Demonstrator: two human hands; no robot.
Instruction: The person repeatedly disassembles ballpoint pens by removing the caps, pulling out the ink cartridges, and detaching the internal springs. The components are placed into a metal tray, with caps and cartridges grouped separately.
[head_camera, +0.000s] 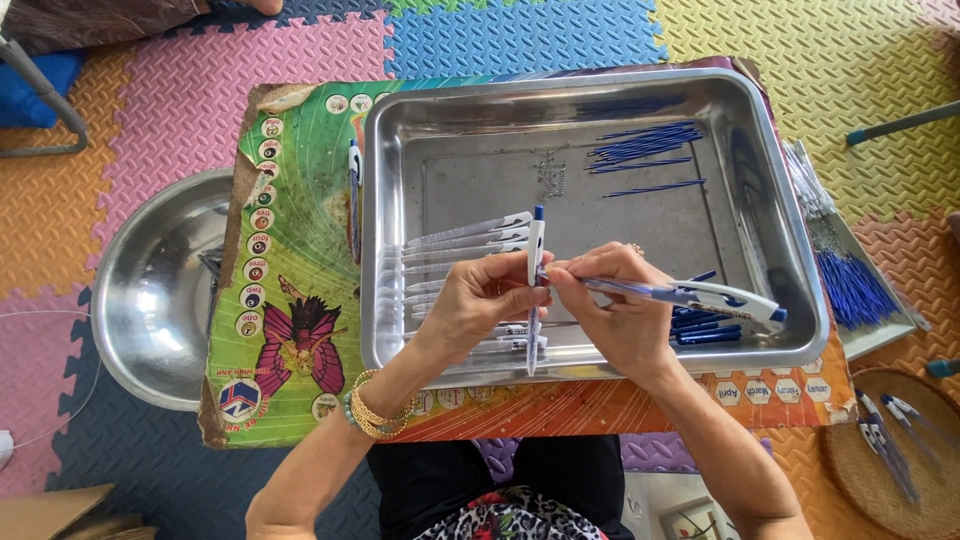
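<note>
Foam floor mat (520, 35): interlocking tiles in pink, blue, yellow, orange and dark grey fill the frame edges.

Printed board (300, 250): worn, green and orange, with a butterfly picture at lower left; it serves as the surface, centre of frame.

Steel tray (790, 200): rectangular, on the board, centre to right. Inside: blue refills (645, 145) in a loose bundle at upper right, white pen barrels (465, 235) in a row at centre left, dark blue pen parts (705, 330) at lower right, a small cluster of springs (551, 172) near top centre.

Round steel bowl (150, 290): left of frame, partly under the board.

Second tray (850, 270): right edge, holding more blue refills and clear parts. Woven basket (900, 450): lower right, with a few pens.

Left hand (480, 300): centre, gold bangles at the wrist; grip pinched on a white pen (536, 245) with blue tip, held upright over the tray's near half.

Right hand (620, 310): just right of the left, fingertips touching it; grip pressed together at the pen's middle, while a bunch of white and blue pens (720, 297) lies across the palm, pointing right.

One more pen (354, 190) lies on the board just left of the tray.
</note>
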